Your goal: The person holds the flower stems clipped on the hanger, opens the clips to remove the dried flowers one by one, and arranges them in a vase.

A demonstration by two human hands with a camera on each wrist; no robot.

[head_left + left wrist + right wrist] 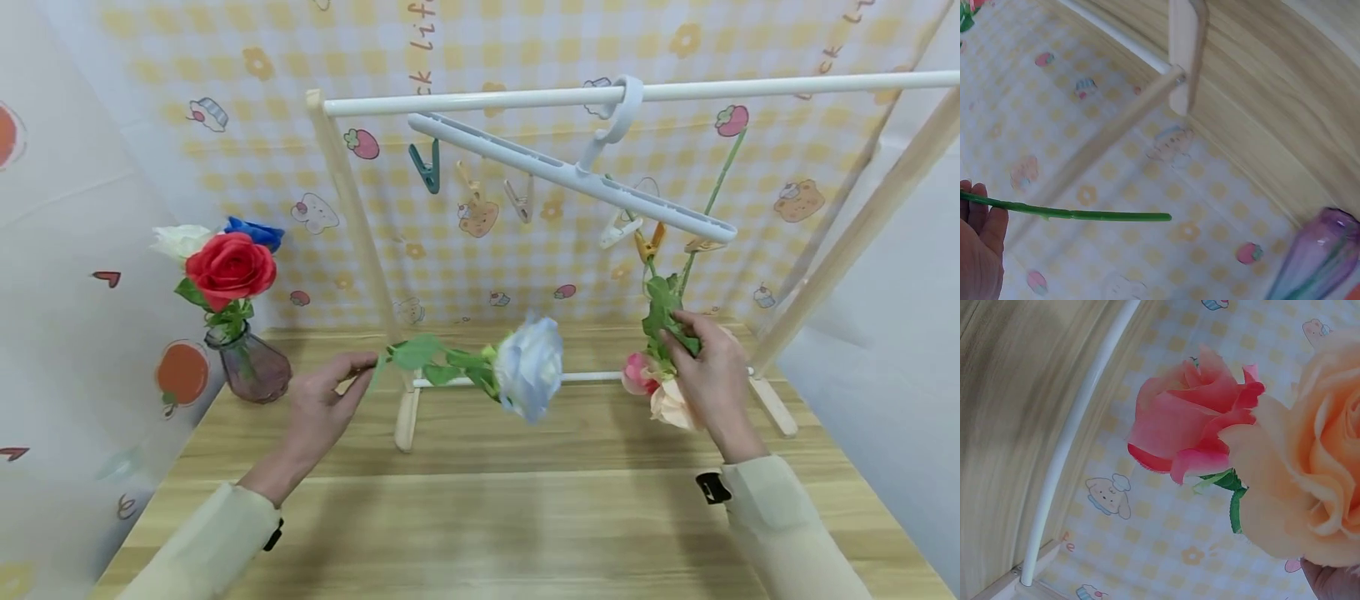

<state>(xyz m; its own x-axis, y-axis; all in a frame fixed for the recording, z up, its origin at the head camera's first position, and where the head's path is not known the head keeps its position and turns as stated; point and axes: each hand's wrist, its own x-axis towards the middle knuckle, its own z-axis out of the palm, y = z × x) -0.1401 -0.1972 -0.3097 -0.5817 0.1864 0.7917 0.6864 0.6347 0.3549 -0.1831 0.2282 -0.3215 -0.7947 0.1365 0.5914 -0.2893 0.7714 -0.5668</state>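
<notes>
My left hand (327, 410) pinches a pale blue artificial rose (528, 367) by its leafy stem, with the bloom pointing right. In the left wrist view the bare end of its green stem (1104, 215) sticks out past the fingers. My right hand (708, 379) holds the leafy stem of a peach rose (1329, 456), which hangs bloom down. Beside it hangs a pink rose (1185, 422), its stem reaching up to an orange clip (650, 243). The grey hanger (540, 171) above tilts down to the right; a long green stem (726, 171) rises behind its low end.
A white rail (487, 99) on a wooden stand (352, 200) carries the hanger. Teal (427, 169), yellow and white clips hang along it. At the left, a purple glass vase (257, 367) holds red, white and blue roses. A white crossbar (592, 377) runs low across the stand.
</notes>
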